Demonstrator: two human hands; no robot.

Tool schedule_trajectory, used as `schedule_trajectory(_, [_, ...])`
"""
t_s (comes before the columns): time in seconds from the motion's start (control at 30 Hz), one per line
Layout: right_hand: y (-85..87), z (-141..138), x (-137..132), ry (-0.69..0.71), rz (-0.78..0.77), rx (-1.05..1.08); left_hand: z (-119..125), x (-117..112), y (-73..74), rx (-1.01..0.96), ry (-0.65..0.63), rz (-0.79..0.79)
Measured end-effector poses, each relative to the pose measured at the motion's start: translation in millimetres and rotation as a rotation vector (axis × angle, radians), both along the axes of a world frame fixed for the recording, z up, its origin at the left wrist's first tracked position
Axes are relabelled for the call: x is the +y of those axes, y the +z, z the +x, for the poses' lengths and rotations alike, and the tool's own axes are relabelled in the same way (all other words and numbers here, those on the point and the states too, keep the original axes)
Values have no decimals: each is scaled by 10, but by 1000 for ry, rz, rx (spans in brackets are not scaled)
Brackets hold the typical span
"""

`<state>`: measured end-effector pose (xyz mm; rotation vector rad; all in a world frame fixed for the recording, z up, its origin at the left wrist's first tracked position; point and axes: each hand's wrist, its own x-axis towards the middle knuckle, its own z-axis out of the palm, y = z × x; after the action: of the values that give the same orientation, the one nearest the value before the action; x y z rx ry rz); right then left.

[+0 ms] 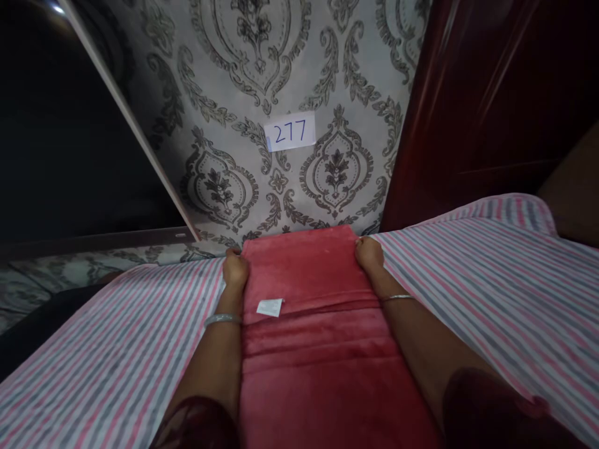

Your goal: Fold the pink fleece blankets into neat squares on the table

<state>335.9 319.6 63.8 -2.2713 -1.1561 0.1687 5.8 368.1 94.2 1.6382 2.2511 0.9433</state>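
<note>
A long strip of red plush blanket [299, 268], folded into layers, runs from close in front of me toward the wall. Across its middle are several creases, and a small white label [270, 307] lies on top, left of centre. My left hand [235, 269] is closed at the far left edge of the blanket, its fingers curled round the fabric. At the far right edge my right hand [369, 254] grips the blanket too, with its fingers closed. Both forearms lie along the sides of the cloth.
Under the blanket spreads a pink, grey and white striped sheet [496, 280]. Patterned wallpaper [276, 181] with a paper marked 277 [290, 131] rises behind. A dark screen [79, 137] stands at left, and a glossy dark red wooden panel [477, 106] at right.
</note>
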Motion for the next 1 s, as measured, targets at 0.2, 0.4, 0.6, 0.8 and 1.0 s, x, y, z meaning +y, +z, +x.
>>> schedule_trajectory(0.2, [-10,23,1,-38,29,-4,15,-18,-15,58,-7,9])
schedule_trajectory(0.4, [-6,0,-17,15,111,-12,-6,18,-14,65,-60,-1])
schedule_trajectory(0.6, [26,-72,-3,162,41,-77,-41,101,-69,76,-229,73])
schedule_trajectory(0.8, [3,-88,42,274,86,-106,-78,142,-121,-61,-357,81])
schedule_trajectory(1.0, [14,-62,20,297,305,-67,-19,58,-39,-9,-351,323])
